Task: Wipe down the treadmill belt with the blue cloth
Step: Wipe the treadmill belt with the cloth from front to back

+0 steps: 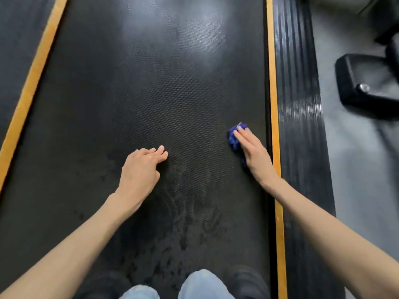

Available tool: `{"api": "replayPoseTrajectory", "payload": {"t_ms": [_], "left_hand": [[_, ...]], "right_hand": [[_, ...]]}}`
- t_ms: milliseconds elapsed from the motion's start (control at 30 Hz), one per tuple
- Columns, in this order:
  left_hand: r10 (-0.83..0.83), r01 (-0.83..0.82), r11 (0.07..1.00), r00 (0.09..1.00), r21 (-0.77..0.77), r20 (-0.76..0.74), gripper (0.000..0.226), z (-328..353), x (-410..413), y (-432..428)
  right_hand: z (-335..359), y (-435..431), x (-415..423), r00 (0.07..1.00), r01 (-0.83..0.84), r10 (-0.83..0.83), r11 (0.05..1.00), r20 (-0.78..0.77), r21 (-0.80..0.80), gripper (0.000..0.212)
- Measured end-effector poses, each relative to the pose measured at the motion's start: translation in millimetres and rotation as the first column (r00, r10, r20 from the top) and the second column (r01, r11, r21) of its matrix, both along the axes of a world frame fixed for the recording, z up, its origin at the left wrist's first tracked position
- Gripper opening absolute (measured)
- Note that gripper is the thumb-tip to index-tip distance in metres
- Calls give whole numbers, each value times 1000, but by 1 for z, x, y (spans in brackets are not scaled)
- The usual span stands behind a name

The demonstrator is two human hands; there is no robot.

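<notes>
Black treadmill belt [151, 83] runs lengthwise away from us. Our right hand [254, 154] presses the blue cloth [234, 137] flat against it, beside the right orange strip [273, 104]; most of the belt lies leftward. Our left hand [140, 171] rests there, fingers [159, 151] loosely curled, seemingly holding nothing.

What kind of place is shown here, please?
Probably a gym or workout room: a black treadmill belt with orange edge strips, a ribbed side rail beside it, and what looks like another machine's black foot on the grey floor.
</notes>
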State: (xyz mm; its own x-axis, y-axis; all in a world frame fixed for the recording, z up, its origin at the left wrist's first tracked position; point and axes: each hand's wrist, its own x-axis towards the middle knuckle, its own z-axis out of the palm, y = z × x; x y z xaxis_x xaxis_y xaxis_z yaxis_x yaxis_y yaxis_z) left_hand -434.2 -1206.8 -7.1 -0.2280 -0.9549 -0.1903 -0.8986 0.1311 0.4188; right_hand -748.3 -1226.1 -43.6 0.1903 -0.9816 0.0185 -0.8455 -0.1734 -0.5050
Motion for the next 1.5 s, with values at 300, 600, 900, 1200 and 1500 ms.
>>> {"api": "replayPoseTrajectory", "payload": {"t_ms": [300, 600, 900, 1200, 1500], "left_hand": [[-2, 1, 1000, 996, 16, 84, 65, 4, -6, 2], [84, -86, 996, 995, 32, 57, 58, 14, -10, 1], [81, -82, 996, 997, 37, 20, 60, 9, -7, 0], [45, -48, 998, 997, 47, 61, 64, 5, -7, -2], [32, -38, 998, 995, 58, 99, 63, 13, -10, -2]], "right_hand": [[0, 78, 34, 820, -567, 568, 823, -71, 37, 40], [-3, 17, 59, 997, 76, -75, 997, 27, -32, 47], [0, 7, 5, 996, 86, -85, 996, 10, -32, 43], [8, 85, 5, 794, -600, 601, 799, -96, 40, 44], [-5, 29, 35, 982, 182, -180, 982, 59, -43, 47]]}}
